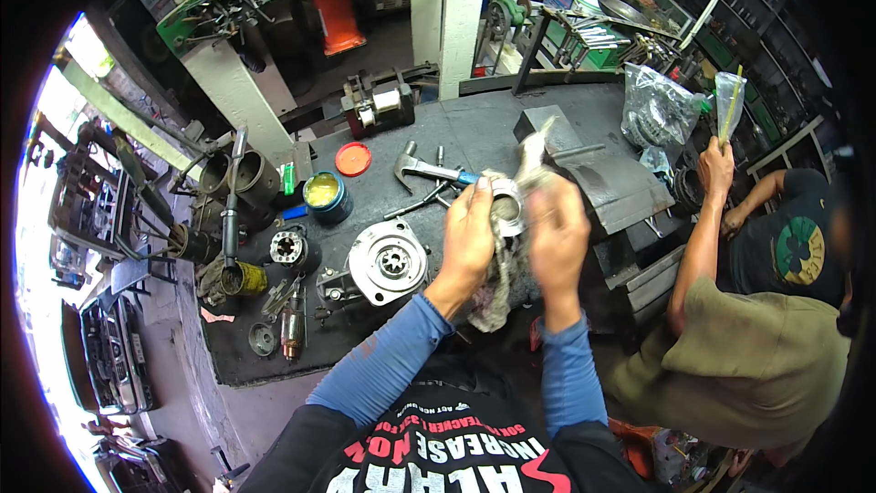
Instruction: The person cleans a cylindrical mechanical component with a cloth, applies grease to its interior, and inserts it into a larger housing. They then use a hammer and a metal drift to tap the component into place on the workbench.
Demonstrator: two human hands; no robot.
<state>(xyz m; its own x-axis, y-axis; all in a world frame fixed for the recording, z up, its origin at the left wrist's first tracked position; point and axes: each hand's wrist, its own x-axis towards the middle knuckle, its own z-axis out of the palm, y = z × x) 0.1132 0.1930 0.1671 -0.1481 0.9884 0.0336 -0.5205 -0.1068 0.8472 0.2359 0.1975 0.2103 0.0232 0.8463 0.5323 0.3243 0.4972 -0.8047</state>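
Observation:
My left hand [468, 233] is closed around a silvery, ring-shaped metal part [507, 204], thumb along its side. A dirty grey rag [493, 297] hangs below the part, and some cloth shows inside its opening. My right hand [558, 224], smeared by motion, is closed on the rag at the part's right side; a loose end sticks up beyond the fingers. Just left of my left hand, a round metal housing with a toothed gear [394, 262] lies on the bench. A claw hammer [436, 172] lies beyond my hands, its blue handle toward them.
An open tub of yellowish grease [325, 193], its red lid [353, 159] and a cylindrical motor part [290, 249] stand on the dark bench [274, 367]. A metal block [598, 178] is at right. Another person's arm [703, 228] holds up a plastic bag [728, 102].

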